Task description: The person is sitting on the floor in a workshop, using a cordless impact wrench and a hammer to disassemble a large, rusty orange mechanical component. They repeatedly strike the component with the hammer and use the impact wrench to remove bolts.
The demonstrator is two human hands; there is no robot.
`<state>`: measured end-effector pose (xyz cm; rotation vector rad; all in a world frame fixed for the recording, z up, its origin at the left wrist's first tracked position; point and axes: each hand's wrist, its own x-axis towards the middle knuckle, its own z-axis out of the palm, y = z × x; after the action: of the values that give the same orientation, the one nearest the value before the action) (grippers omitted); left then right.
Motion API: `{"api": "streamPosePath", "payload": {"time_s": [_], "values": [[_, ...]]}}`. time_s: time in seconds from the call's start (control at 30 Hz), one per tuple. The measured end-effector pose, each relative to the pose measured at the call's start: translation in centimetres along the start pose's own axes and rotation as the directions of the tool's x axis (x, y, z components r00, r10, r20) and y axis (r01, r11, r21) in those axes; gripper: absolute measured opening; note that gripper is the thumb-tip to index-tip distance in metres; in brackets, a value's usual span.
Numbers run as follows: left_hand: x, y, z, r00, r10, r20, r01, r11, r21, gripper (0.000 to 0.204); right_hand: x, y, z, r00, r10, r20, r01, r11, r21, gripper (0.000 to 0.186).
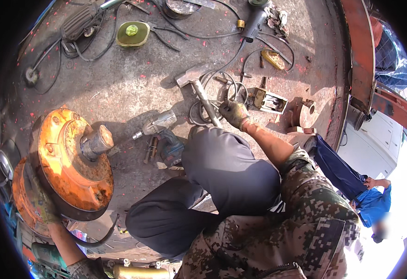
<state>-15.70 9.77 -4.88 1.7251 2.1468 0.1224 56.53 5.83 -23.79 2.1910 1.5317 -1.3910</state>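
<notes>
An orange, rust-marked flanged wheel [75, 172] with a thick steel shaft stub stands tilted at the left. My gloved left hand [43, 202] is pressed into the groove between its two orange rims, its fingers partly in shadow. My gloved right hand [234, 114] is closed beside a hammer [206, 102], whose steel head points away from me. Loops of thin cable [233, 88] lie just beyond the right fingers; what they hold is too small to make out. An open metal box [269, 101] sits right of that hand.
A grey impact wrench [159, 124] lies between the wheel and my knee. Farther off are an angle grinder [254, 25], a green-yellow dish [133, 34], pliers [166, 37] and cables. Rusty metal blocks [304, 114] stand at the right. A person in blue [373, 202] is at the far right.
</notes>
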Motion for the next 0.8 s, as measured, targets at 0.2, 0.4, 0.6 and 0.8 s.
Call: {"api": "streamPosePath", "payload": {"time_s": [0.2, 0.4, 0.6, 0.8], "values": [[1.2, 0.0, 0.2, 0.991, -0.13, -0.028, 0.114, 0.941, -0.319, 0.061, 0.6, 8.6, -2.4, 0.891, 0.061, -0.45, -0.059, 0.998, 0.017, 0.035], [2.2, -6.0, -0.7, 0.982, -0.154, -0.108, 0.104, 0.923, -0.369, 0.052, 1.4, 10.8, 0.5, 0.917, 0.043, -0.396, -0.003, 0.995, 0.101, 0.036], [3.8, -12.5, 3.3, 0.993, -0.108, -0.042, 0.105, 0.993, -0.06, 0.054, 0.8, 10.8, 0.5, 0.895, 0.096, -0.436, -0.003, 0.978, 0.208, 0.038], [5.4, -17.0, 2.2, 0.998, -0.062, -0.008, 0.062, 0.952, 0.299, 0.057, 2.5, 7.5, -1.2, 0.844, 0.196, -0.5, -0.006, 0.934, 0.358, 0.037]]}}
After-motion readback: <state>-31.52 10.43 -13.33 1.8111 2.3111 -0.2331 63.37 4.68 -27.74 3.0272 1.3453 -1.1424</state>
